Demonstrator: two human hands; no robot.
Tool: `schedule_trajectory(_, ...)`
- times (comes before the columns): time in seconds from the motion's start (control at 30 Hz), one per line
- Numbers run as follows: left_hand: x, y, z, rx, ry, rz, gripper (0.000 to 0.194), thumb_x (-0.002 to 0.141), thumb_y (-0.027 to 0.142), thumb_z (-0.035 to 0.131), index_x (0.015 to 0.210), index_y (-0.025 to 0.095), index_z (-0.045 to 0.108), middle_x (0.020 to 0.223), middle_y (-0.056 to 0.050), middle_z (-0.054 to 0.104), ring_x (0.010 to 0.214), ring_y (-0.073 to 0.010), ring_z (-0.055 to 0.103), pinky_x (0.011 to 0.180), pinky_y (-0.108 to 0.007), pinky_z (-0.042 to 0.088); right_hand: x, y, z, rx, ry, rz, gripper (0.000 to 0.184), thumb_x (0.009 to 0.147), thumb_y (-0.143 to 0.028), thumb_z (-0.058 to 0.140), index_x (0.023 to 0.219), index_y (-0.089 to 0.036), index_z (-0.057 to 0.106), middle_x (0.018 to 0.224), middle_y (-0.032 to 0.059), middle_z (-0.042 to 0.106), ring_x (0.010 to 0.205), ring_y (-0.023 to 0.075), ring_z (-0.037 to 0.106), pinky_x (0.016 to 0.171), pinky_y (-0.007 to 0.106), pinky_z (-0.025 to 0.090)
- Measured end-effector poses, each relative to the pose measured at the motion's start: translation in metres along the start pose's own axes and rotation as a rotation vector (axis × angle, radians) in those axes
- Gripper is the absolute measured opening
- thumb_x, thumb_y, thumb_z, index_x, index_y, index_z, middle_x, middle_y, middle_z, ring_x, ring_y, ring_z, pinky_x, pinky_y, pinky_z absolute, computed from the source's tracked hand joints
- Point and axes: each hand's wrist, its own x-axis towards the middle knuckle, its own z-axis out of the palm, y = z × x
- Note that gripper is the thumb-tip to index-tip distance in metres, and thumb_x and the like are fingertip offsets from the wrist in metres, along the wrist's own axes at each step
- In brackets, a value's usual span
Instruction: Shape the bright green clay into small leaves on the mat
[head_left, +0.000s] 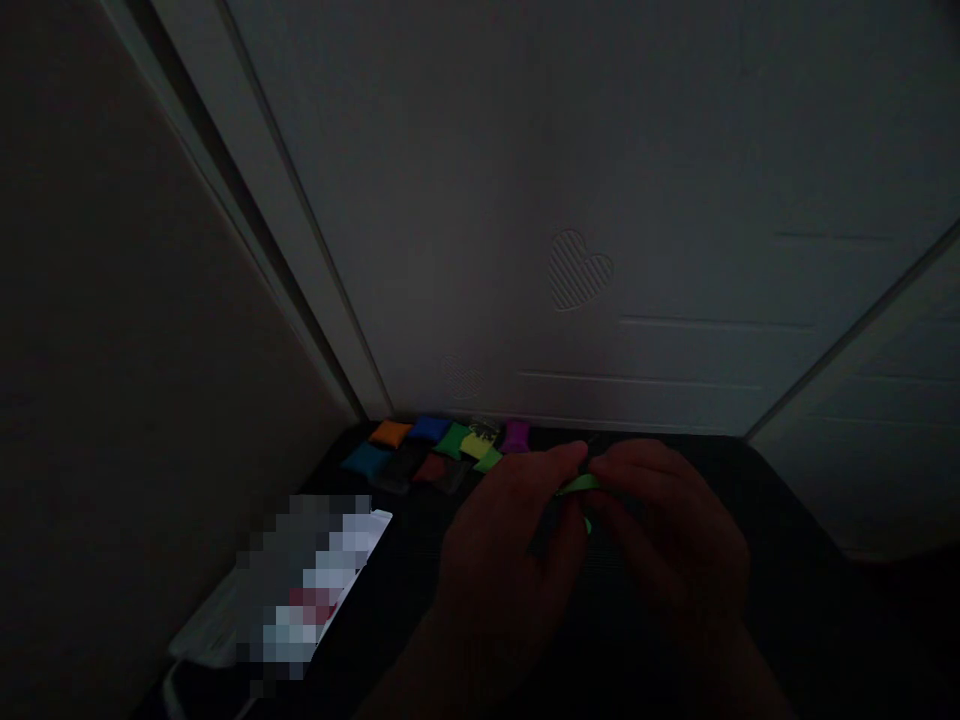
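Note:
My left hand (pixel 508 545) and my right hand (pixel 679 520) meet above the dark tabletop, fingers pinched together. Between their fingertips is a thin, bright green strip (pixel 580 484), slightly curved, with another bit of green showing below it. Its material is hard to make out in the dim light. Just beyond my left hand lie several small pillow-shaped packets, among them an orange one (pixel 391 433), a blue one (pixel 430 429), a purple one (pixel 516 436) and a red one (pixel 430 468). A light green packet (pixel 488 460) is partly behind my left hand.
At the left of the table (pixel 405 620) lies a bright, pixelated flat object (pixel 360 560), with a pale cable (pixel 171 690) near it. A white panel (pixel 450 200) with an embossed heart (pixel 577 272) rises behind the table. A wall (pixel 150 350) stands close on the left.

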Motion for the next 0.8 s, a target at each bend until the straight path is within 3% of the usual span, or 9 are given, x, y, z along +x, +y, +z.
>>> schedule_trajectory(0.17,0.0001,0.0001,-0.0003,-0.017,-0.007,0.004,0.037,0.072,0.01,0.053,0.106,0.023,0.048,0.094,-0.001,0.063,0.085,-0.0134,0.059,0.072,-0.025,0.05,0.0005,-0.0014,-0.0009,0.048,-0.052,0.04,0.032,0.072,-0.006,0.058,0.099,-0.024,0.058,0.094,-0.0003,0.057,0.089,0.0125,0.053,0.073,0.026,0.046)
schedule_trajectory(0.8,-0.0025,-0.0019,0.0022,-0.118,0.029,0.001,0.042,0.071,0.009,0.055,0.11,0.022,0.046,0.093,-0.002,0.06,0.083,-0.0116,0.057,0.074,-0.025,0.049,-0.0002,-0.0021,0.0044,0.033,0.053,0.102,0.023,0.07,-0.008,0.06,0.088,-0.022,0.057,0.083,-0.0014,0.058,0.078,0.0114,0.054,0.065,0.026,0.044)
